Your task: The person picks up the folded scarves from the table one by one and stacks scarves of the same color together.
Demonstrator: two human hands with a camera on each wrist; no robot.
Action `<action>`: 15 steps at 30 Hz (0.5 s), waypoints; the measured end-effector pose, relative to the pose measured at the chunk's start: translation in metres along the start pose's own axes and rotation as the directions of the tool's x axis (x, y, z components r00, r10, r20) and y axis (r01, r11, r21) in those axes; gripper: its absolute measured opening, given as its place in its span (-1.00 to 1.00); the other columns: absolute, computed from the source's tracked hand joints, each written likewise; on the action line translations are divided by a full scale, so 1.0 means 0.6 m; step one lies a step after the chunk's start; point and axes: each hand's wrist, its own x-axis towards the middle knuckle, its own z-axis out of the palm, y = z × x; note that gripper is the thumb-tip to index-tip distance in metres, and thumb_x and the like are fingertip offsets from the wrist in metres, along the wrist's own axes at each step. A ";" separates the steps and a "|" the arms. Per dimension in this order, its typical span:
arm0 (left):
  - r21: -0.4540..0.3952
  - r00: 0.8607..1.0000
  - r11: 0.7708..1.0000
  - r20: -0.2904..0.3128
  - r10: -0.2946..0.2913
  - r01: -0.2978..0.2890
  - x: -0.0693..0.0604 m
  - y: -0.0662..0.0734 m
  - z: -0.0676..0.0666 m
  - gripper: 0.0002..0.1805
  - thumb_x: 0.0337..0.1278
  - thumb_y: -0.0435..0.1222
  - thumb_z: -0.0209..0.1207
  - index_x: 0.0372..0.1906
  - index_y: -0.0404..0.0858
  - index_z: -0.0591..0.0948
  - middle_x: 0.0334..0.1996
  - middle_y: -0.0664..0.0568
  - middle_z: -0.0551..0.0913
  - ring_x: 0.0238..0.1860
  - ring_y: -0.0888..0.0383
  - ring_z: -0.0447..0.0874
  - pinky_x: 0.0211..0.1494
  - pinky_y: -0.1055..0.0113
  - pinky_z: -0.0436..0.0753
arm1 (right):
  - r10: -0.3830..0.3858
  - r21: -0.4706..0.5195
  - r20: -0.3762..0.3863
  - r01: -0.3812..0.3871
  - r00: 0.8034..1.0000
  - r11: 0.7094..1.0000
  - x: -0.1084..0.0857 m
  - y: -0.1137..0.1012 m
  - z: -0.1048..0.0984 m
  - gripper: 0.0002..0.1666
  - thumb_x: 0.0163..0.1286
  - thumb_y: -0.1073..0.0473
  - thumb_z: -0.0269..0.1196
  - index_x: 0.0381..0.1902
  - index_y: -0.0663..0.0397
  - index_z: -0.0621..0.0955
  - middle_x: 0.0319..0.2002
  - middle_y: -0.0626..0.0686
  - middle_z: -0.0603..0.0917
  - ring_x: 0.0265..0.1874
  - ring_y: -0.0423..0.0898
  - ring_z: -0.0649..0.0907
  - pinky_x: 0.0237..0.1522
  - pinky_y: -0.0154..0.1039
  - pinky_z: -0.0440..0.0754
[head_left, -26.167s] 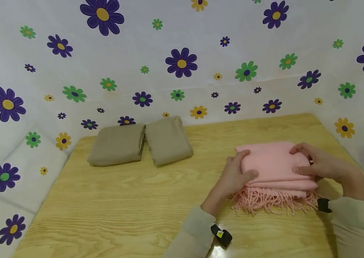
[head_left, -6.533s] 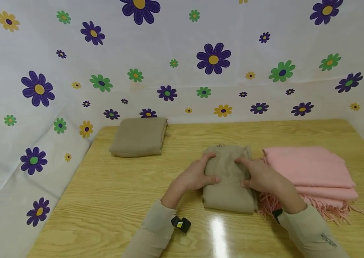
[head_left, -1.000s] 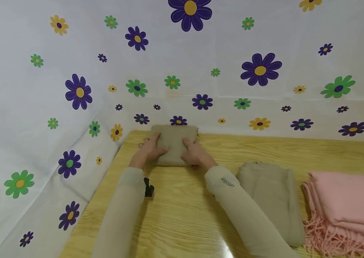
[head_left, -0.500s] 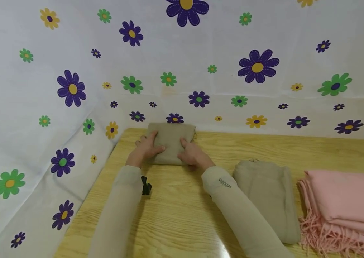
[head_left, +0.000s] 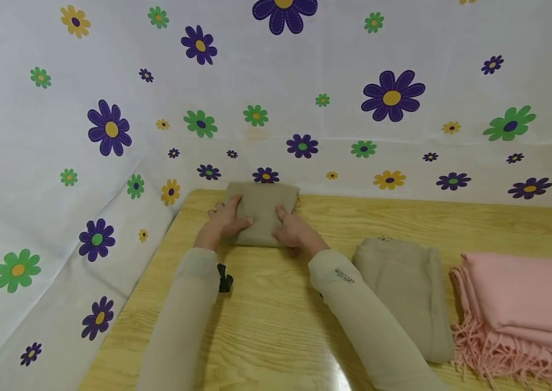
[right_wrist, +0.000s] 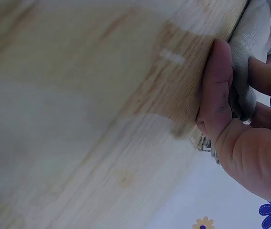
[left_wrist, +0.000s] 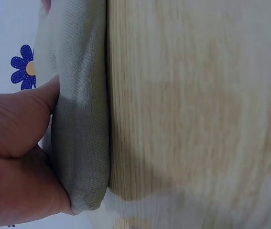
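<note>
At the table's far left corner lies a folded beige scarf [head_left: 262, 209], a little fringe showing at its right edge. My left hand [head_left: 222, 221] grips its left side, the thumb on top. My right hand [head_left: 296, 231] holds the right front corner. In the left wrist view, thumb and palm of the left hand [left_wrist: 18, 148] clasp the end of the thick folded scarf [left_wrist: 83, 100]. The right wrist view shows the right hand [right_wrist: 250, 148] pinching the scarf's edge [right_wrist: 250, 36], one digit low along the tabletop. Fingertips beneath the cloth are hidden.
A second folded beige scarf [head_left: 400, 293] lies right of my right forearm. Beside it is a folded pink fringed scarf [head_left: 530, 293], cut off by the frame edge. The wood-grain table [head_left: 261, 315] meets a flower-printed white cloth backdrop [head_left: 334, 125] behind and at left.
Earlier the hands held the pink scarf, then one beige scarf, which moved from the back to beside the pink one. Now both hands grip the other beige scarf; the last second shows almost no movement.
</note>
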 end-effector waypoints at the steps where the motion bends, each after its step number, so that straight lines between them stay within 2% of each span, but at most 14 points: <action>1: 0.004 1.000 1.000 0.000 0.001 -0.001 -0.001 0.002 0.001 -0.13 0.42 -0.02 0.09 0.59 -0.17 -0.08 0.44 -0.53 -0.07 0.36 -0.49 -0.05 0.36 -0.34 0.14 | 0.001 0.005 -0.001 -0.001 1.000 1.000 -0.002 0.001 0.000 -0.13 0.55 0.13 0.06 0.61 -0.03 -0.13 0.53 0.39 -0.05 -0.18 0.11 0.68 -0.58 -0.24 0.61; 2: 0.007 1.000 1.000 0.001 0.000 0.000 -0.002 0.003 0.001 -0.13 0.42 -0.03 0.09 0.59 -0.17 -0.09 0.44 -0.53 -0.07 0.36 -0.49 -0.05 0.36 -0.34 0.14 | 0.004 0.015 0.004 -0.004 1.000 1.000 -0.002 0.002 0.000 -0.12 0.55 0.13 0.06 0.61 -0.04 -0.14 0.53 0.38 -0.06 -0.32 0.08 0.68 -0.60 -0.25 0.61; 7: 0.008 1.000 1.000 0.007 -0.007 0.007 -0.006 0.008 0.004 -0.13 0.40 -0.01 0.10 0.59 -0.15 -0.08 0.43 -0.54 -0.06 0.36 -0.49 -0.05 0.34 -0.37 0.16 | 0.014 0.045 0.012 -0.014 1.000 0.999 -0.006 0.007 0.000 -0.11 0.55 0.15 0.06 0.61 -0.06 -0.16 0.54 0.37 -0.08 -0.69 -0.08 0.56 -0.63 -0.25 0.61; 15: 0.008 1.000 1.000 0.015 -0.012 0.012 -0.012 0.014 0.009 -0.13 0.41 0.00 0.08 0.60 -0.13 -0.09 0.43 -0.53 -0.05 0.35 -0.46 -0.03 0.32 -0.37 0.19 | 0.017 0.056 0.003 -0.018 1.000 0.998 -0.018 0.013 0.001 -0.12 0.55 0.13 0.07 0.61 -0.07 -0.14 0.55 0.35 -0.09 -0.72 -0.11 0.53 -0.63 -0.25 0.62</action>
